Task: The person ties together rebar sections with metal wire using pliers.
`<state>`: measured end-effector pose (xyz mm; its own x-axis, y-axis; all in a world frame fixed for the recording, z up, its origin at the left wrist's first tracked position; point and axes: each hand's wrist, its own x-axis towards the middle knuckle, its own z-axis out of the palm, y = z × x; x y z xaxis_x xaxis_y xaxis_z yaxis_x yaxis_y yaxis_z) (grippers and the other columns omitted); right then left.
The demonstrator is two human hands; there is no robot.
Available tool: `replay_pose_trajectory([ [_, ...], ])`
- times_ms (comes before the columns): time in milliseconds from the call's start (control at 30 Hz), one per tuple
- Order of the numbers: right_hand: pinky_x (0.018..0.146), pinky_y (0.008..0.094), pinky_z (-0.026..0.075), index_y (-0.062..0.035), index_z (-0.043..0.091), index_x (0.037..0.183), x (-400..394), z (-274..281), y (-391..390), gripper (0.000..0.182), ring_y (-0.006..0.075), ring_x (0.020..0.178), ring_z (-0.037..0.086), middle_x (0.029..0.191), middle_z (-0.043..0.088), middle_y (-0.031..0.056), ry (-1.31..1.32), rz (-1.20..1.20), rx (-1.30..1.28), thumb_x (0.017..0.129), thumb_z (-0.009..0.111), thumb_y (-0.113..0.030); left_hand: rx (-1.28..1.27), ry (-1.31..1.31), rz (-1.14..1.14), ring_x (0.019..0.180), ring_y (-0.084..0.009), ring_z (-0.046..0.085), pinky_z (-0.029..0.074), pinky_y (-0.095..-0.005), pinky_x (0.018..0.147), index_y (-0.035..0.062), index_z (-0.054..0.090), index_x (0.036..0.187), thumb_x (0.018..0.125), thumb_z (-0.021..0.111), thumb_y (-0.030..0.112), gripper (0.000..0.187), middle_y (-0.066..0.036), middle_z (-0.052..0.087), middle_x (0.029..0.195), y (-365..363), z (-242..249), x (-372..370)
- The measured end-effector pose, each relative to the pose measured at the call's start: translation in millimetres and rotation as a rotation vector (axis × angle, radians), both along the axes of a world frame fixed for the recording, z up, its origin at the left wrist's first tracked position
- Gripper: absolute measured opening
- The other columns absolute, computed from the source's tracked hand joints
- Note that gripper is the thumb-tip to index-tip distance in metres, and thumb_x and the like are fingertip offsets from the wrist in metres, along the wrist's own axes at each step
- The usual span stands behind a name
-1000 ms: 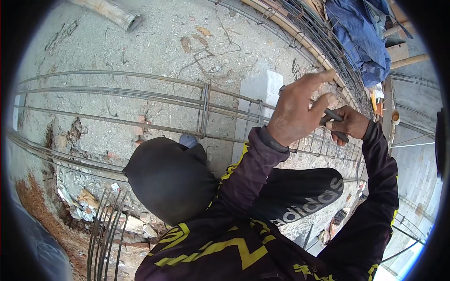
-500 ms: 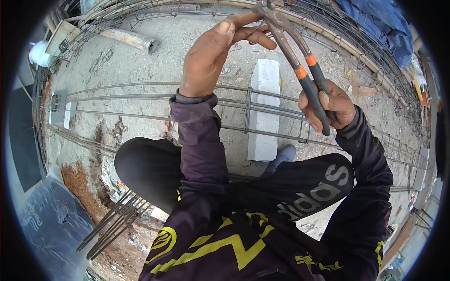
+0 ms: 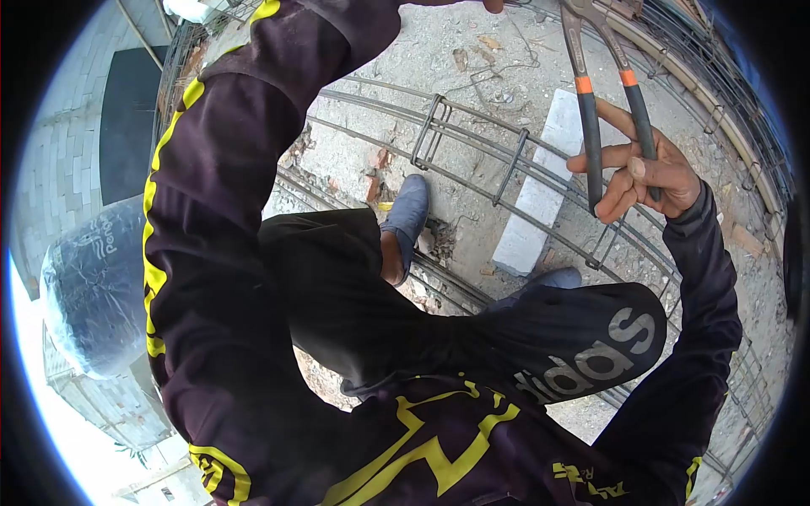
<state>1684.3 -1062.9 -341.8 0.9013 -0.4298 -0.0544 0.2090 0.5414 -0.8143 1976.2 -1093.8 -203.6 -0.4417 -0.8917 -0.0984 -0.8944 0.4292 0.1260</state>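
My right hand [image 3: 666,173] is wrapped round the black-gripped handles of a pair of pincers [image 3: 577,51], with fingers between the spread handles. Orange bands ring both handles, and the jaws run out of the top of the view. Of my left hand [image 3: 494,5] only a bit of fingertip shows at the top edge, left of the pincers; whatever it touches is hidden. Beneath the pincers a rebar cage [image 3: 468,126] with square stirrups [image 3: 510,167] crosses a pale block [image 3: 537,202].
My feet, in grey-blue shoes [image 3: 407,211], are beside the cage on rubble-strewn ground. More bars and a long cage [image 3: 717,118] line the upper right. A plastic-wrapped bundle [image 3: 97,287] stands at left, by a dark panel [image 3: 131,122].
My left hand has reached up, almost out of view. My right hand has shifted right with the pincers, whose handles have spread wider. The view has turned and my left leg has moved.
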Motion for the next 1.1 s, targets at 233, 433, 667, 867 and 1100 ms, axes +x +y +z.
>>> replay_pose_trajectory([
  [233,0.047,0.0215,0.035,0.0067,0.048,0.139,-7.5,-27.1,13.0,0.064,0.0046,0.051,0.045,0.07,0.056,0.0007,0.466,0.022,-0.33,0.095,0.059,-0.038,-0.054,0.158,0.229,0.087,-0.0282,0.072,0.054,-0.0385,0.084,0.0031,0.065,0.119,0.087,0.059,0.024,0.039,-0.019,0.072,0.087,23.7,-52.7,61.1],
  [433,0.058,0.0248,0.046,0.006,0.053,0.118,-29.3,-88.2,65.2,0.047,0.0084,0.059,0.054,0.071,0.056,0.0021,0.775,-0.246,-0.288,0.078,0.074,-0.006,0.241,0.482,0.381,0.065,-0.0233,0.072,0.055,-0.0341,0.064,-0.0037,0.063,0.115,0.092,0.06,0.027,0.039,-0.018,0.069,0.074,43.2,-77.5,62.7],
  [667,0.059,0.0293,0.044,0.0004,0.053,0.108,7.0,-104.4,93.3,0.038,0.0119,0.066,0.053,0.075,0.053,0.0029,1.061,-0.362,-0.395,0.076,0.071,-0.011,0.241,0.642,0.181,0.069,-0.0153,0.062,0.05,-0.032,0.066,-0.0007,0.068,0.099,0.088,0.067,0.028,0.031,-0.009,0.068,0.079,16.4,-120.4,109.9],
  [867,0.077,0.0491,0.051,0.0052,0.063,0.109,63.6,-43.2,86.7,0.05,0.0423,0.087,0.066,0.094,0.065,0.0279,1.779,0.059,-1.033,0.089,0.064,-0.041,0.459,0.746,0.197,0.074,-0.0123,0.063,0.052,-0.0289,0.073,0.0014,0.067,0.094,0.094,0.067,0.033,0.031,-0.004,0.065,0.077,14.2,-151.2,164.5],
  [1100,0.093,0.0425,0.048,0.0029,0.063,0.119,217.2,37.0,47.8,0.042,0.0393,0.109,0.06,0.11,0.065,0.0212,1.056,-0.46,-1.14,0.093,0.065,-0.029,0.85,1.328,0.256,0.09,-0.0144,0.067,0.058,-0.0318,0.084,0.0009,0.068,0.109,0.094,0.067,0.023,0.026,-0.006,0.068,0.098,19.6,-158.1,163.8],
])
